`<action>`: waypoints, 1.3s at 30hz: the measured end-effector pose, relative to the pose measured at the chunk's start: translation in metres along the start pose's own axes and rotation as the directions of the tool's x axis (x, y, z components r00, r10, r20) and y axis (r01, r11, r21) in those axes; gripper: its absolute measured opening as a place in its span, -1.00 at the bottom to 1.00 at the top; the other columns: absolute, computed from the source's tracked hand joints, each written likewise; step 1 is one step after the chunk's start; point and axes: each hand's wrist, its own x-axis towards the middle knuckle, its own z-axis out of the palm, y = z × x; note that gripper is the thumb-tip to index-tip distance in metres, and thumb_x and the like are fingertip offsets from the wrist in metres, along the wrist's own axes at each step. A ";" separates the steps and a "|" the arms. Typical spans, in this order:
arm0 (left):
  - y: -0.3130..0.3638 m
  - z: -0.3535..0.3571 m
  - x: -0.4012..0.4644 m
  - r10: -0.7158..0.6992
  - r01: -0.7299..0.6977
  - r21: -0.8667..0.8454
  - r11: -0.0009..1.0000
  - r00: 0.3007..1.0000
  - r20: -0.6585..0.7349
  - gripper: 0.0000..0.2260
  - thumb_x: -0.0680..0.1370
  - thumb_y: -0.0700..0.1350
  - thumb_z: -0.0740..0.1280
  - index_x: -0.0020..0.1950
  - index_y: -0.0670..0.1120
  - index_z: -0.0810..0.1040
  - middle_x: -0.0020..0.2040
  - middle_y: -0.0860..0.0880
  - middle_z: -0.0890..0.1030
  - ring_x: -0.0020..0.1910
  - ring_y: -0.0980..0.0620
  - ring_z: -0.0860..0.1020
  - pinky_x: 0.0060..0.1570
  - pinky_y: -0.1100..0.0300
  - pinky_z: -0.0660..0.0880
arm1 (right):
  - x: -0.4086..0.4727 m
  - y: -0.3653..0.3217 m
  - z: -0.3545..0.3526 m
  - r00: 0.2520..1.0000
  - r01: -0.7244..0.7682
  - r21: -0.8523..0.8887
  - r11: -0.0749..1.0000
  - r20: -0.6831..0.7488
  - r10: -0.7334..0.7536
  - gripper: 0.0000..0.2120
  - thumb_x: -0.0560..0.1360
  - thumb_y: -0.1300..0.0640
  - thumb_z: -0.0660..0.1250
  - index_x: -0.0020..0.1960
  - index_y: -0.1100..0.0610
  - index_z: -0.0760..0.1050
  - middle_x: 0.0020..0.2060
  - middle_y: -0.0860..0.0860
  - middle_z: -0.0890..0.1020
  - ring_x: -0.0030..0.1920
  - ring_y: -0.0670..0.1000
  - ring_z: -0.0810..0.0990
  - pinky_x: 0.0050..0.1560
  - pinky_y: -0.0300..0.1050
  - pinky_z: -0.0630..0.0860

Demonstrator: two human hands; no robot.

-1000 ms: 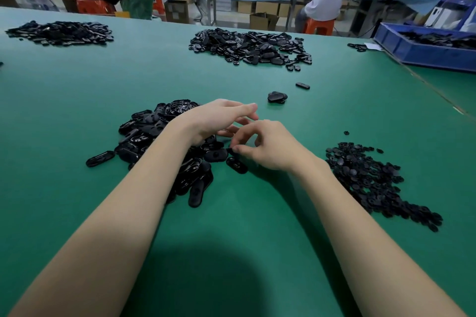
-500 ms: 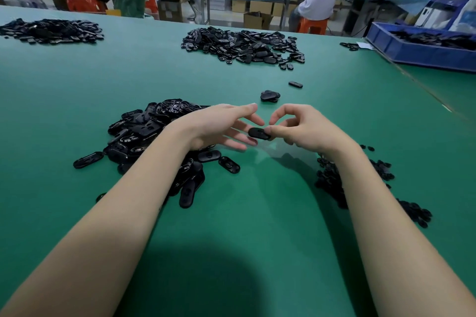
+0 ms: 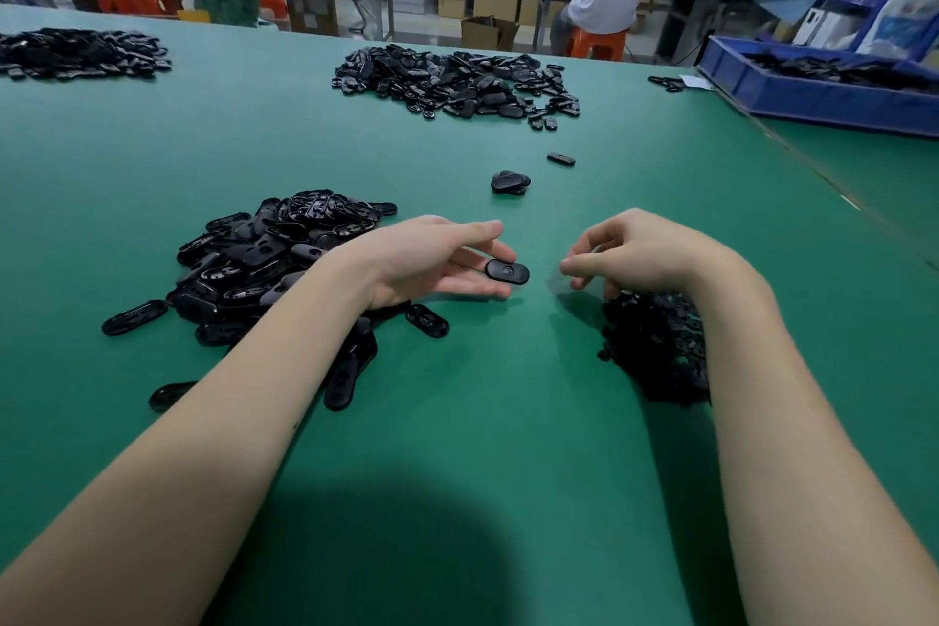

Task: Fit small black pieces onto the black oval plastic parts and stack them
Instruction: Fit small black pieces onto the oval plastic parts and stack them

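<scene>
Left hand (image 3: 432, 259) pinches black oval plastic part (image 3: 506, 270) at its fingertips, above green surface (image 3: 508, 422). Right hand (image 3: 645, 252), just right of it, fingers curled, apparently holding nothing, over small black pieces (image 3: 655, 346).

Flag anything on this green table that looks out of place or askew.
Nothing looks damaged. A few oval parts lie loose outside their heap: one at its left edge, another alone farther up the green table.
</scene>
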 end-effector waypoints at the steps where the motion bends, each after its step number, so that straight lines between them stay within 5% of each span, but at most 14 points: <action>1: 0.000 0.001 0.000 0.000 0.000 0.003 1.000 1.000 -0.004 -0.67 0.65 0.00 0.32 0.16 -0.27 0.61 0.13 -0.24 0.67 0.07 -0.19 0.70 0.01 0.20 0.64 | -0.001 0.003 -0.002 1.000 -0.014 -0.014 1.000 -0.010 0.014 -0.85 0.54 -0.06 0.44 -0.08 0.01 0.67 -0.22 -0.19 0.74 -0.41 -0.16 0.57 -0.19 -0.16 0.44; 6: -0.002 0.005 -0.001 0.001 -0.001 0.025 1.000 1.000 -0.016 -0.68 0.65 0.00 0.30 0.16 -0.26 0.61 0.16 -0.25 0.65 0.06 -0.16 0.70 0.02 0.22 0.63 | -0.003 0.011 -0.006 0.992 -0.103 -0.106 0.989 -0.082 0.095 -0.90 0.33 -0.07 0.60 -0.24 -0.10 0.72 -0.21 -0.15 0.73 -0.12 -0.12 0.63 -0.17 -0.20 0.48; 13: -0.002 0.006 -0.001 0.009 -0.008 0.045 0.999 1.000 -0.023 -0.69 0.65 -0.01 0.31 0.15 -0.25 0.63 0.20 -0.26 0.63 0.06 -0.15 0.70 0.02 0.23 0.63 | -0.008 0.006 -0.012 0.974 -0.224 -0.231 0.947 -0.010 0.228 -0.78 0.16 -0.17 0.66 -0.24 -0.25 0.70 -0.15 -0.18 0.72 -0.02 -0.06 0.66 0.14 0.02 0.62; 18: -0.005 0.002 -0.002 0.041 -0.040 0.128 0.991 0.999 -0.004 -0.84 0.63 -0.18 0.35 0.16 -0.18 0.66 0.08 -0.12 0.72 0.07 -0.05 0.70 0.00 0.25 0.63 | -0.006 0.005 -0.009 0.971 -0.239 -0.238 0.941 -0.030 0.239 -0.84 0.22 -0.08 0.66 -0.29 -0.23 0.71 -0.22 -0.15 0.71 -0.11 -0.05 0.67 0.10 0.01 0.65; 24: -0.005 0.002 0.001 0.109 -0.100 0.138 0.985 0.992 -0.062 -0.83 0.60 -0.32 0.33 0.05 -0.16 0.70 -0.08 -0.08 0.72 -0.17 0.09 0.66 -0.12 0.34 0.60 | -0.006 0.005 -0.008 0.978 -0.210 -0.194 0.958 -0.049 0.205 -0.87 0.26 -0.03 0.64 -0.31 -0.20 0.70 -0.28 -0.10 0.72 -0.27 -0.08 0.65 -0.02 -0.09 0.65; 29: -0.007 0.002 0.002 0.130 -0.121 0.120 0.985 0.989 -0.069 -0.84 0.60 -0.34 0.33 0.05 -0.17 0.69 -0.05 -0.12 0.71 -0.18 0.08 0.65 -0.13 0.35 0.58 | -0.005 0.007 -0.009 0.965 -0.238 -0.161 0.958 -0.149 0.215 -0.78 0.17 -0.09 0.61 -0.24 -0.30 0.67 -0.12 -0.12 0.68 -0.01 0.04 0.64 0.10 0.01 0.63; 33: -0.007 0.003 0.002 0.142 -0.134 0.116 0.984 0.988 -0.063 -0.82 0.58 -0.33 0.36 0.12 -0.16 0.67 -0.06 -0.13 0.70 -0.16 0.05 0.65 -0.12 0.34 0.58 | -0.003 0.011 -0.007 0.965 -0.247 -0.153 0.957 -0.127 0.229 -0.83 0.25 -0.01 0.61 -0.28 -0.27 0.69 -0.14 -0.11 0.71 -0.03 0.00 0.66 0.10 -0.02 0.64; 39: -0.008 0.004 0.001 0.157 -0.150 0.083 0.985 0.985 -0.074 -0.78 0.58 -0.38 0.33 0.15 -0.18 0.64 -0.12 -0.14 0.69 -0.19 0.02 0.67 -0.15 0.32 0.59 | -0.001 0.013 -0.006 0.968 -0.225 -0.138 0.965 -0.141 0.206 -0.89 0.30 0.05 0.58 -0.28 -0.15 0.70 -0.27 -0.10 0.66 -0.19 -0.07 0.61 -0.23 -0.16 0.48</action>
